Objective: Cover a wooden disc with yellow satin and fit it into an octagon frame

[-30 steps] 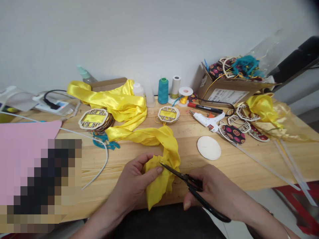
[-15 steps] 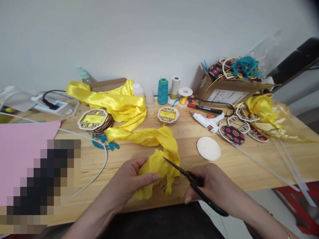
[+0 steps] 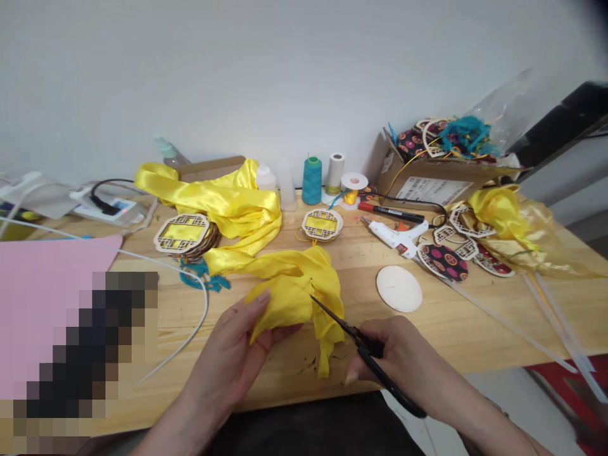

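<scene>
Yellow satin fabric (image 3: 285, 297) runs over the table's front middle. My left hand (image 3: 240, 342) grips its near edge, thumb on top and fingers underneath. In my right hand (image 3: 403, 358) is a pair of black-handled scissors (image 3: 339, 322), their dark tip against the fabric and pointing up-left. The blades look closed or nearly so. A ragged strip of the fabric hangs beside the blades. Behind the fabric lies a lattice wooden frame (image 3: 322, 224) with a yellow centre. To the right of the fabric is a white oval disc (image 3: 399, 289).
A glue gun (image 3: 396, 237), a red-and-black marker (image 3: 392, 211) and a teal thread spool (image 3: 312, 182) stand or lie behind. At back right is a cardboard box (image 3: 437, 180). Stacked lattice frames (image 3: 183, 233) sit left. A white cable (image 3: 205, 297) curves near my left hand.
My left hand has turned and shifted left, its thumb now higher on the fabric. The held fabric edge is folded upward and spread. The scissors have barely moved.
</scene>
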### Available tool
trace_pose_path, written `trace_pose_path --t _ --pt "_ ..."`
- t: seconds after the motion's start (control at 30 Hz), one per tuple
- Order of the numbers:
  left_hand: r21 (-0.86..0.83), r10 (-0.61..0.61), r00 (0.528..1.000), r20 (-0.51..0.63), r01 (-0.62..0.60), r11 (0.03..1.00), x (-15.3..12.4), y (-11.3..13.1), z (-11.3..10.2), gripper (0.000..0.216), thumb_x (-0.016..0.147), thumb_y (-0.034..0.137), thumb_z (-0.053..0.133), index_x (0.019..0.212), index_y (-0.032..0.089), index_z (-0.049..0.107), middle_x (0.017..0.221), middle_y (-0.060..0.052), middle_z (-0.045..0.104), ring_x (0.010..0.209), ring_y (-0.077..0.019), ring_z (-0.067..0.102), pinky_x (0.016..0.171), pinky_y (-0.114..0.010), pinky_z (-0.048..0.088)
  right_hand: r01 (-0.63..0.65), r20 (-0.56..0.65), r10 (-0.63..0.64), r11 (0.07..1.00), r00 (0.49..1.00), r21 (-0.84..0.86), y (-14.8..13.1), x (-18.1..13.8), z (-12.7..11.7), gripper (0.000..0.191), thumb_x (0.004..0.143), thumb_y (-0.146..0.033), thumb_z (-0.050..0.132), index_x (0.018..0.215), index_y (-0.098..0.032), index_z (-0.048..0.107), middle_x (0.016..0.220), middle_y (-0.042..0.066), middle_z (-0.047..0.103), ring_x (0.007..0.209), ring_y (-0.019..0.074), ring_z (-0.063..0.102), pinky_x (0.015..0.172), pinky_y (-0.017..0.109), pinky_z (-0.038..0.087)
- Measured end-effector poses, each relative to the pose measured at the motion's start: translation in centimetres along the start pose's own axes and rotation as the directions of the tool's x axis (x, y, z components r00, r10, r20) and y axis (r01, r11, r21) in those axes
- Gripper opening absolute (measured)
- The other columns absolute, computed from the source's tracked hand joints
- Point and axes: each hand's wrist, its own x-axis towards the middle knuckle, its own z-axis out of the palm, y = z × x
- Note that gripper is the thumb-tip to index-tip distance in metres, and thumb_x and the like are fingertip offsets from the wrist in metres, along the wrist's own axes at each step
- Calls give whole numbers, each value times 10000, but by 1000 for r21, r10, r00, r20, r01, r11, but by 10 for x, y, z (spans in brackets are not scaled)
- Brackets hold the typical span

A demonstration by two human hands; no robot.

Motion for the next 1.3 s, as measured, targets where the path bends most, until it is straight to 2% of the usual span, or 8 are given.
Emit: trace_pose_path --t 0.13,0.37,0.47,0.57,0.67,0.83,1.0,1.3 --pt "89 24 999 48 -29 996 3 -6 1 253 726 242 734 976 206 725 1007 -58 743 865 -221 679 758 -331 565 5 6 -5 1000 1000 8 0 1 1 176 719 -317 680 632 -164 668 537 -53 531 517 76 358 452 204 209" --pt "142 15 999 -34 -10 990 1 -6 9 253 653 207 787 893 152 726 870 -50 739 779 -177 666 738 -277 538 29 35 -29 999 999 13 1 1 3 190 729 -333 675 649 -163 645 575 -52 524 550 86 374 472 203 238" --pt "145 10 1000 -28 -5 989 0 -6 11 253 617 192 809 852 152 723 787 -22 716 663 -126 629 580 -196 506 31 40 -31 1000 999 -2 2 -1 3 246 732 -385 671 657 -158 614 589 -53 487 564 90 347 472 203 237" --pt "150 4 1000 -28 0 989 -1 -7 12 196 595 217 824 736 146 707 637 17 647 482 -58 498 389 -134 341 46 61 -47 999 997 19 0 -3 3 270 750 -415 653 683 -157 610 619 -50 488 583 93 351 479 199 250" --pt "154 7 998 -65 4 988 -2 -8 13 188 605 256 817 652 145 672 557 50 568 423 -34 395 356 -136 264 71 80 -76 996 994 59 -4 -4 2 263 765 -414 645 706 -158 632 642 -48 529 591 95 384 489 195 272" --pt "133 21 994 -106 -7 991 -2 -9 17 195 606 239 815 657 146 652 568 62 536 438 -30 387 356 -133 249 88 85 -95 992 992 88 -7 -5 4 257 757 -411 659 712 -158 663 725 -25 630 641 121 479 532 199 342" --pt "109 36 993 -115 -24 994 -2 -8 22 202 622 236 807 642 146 627 548 77 496 425 -23 353 349 -129 240 89 121 -100 992 988 93 -10 -6 4 287 767 -437 655 757 -151 662 693 -18 632 601 117 477 485 200 304" --pt "82 25 998 -58 -20 996 0 -4 26 186 641 238 796 743 151 668 653 46 578 472 -30 409 361 -123 252 232 106 -244 966 964 115 -26 -6 2 196 795 -349 630 804 -154 618 795 -10 627 700 134 479 581 205 359"
